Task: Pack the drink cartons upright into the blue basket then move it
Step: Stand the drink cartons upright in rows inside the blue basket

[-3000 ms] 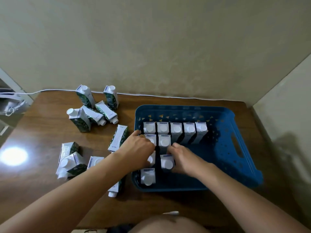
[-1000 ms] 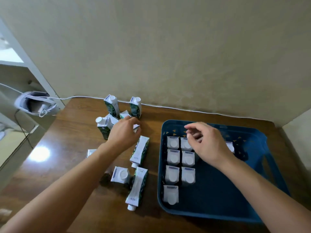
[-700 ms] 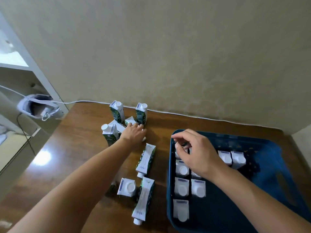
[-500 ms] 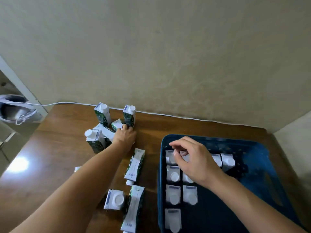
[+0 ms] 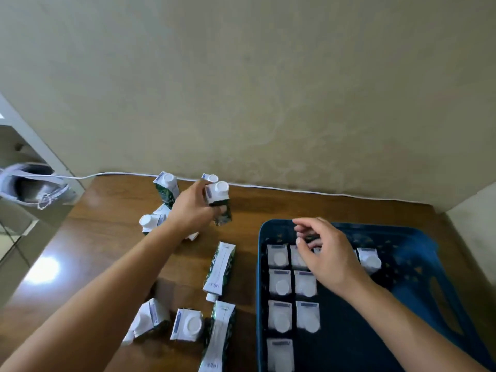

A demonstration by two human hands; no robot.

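- Drink carton (image 5: 218,204) held in left hand (image 5: 191,210): white top and round white cap, dark green patterned sides.
- Blue basket (image 5: 418,267): deep blue, small yellowish triangle marks scattered along far inner wall.
- Packed cartons (image 5: 292,285) inside: white tops, white caps, a small purple-blue strip at each top edge.
- Lying carton (image 5: 219,267) on table: white face with thin line, green patterned edges.
- Table (image 5: 107,237): reddish-brown wood grain, glossy white glare spot.
- Cable (image 5: 281,187) along back edge: white.
- Wall (image 5: 241,89): beige, faintly mottled.
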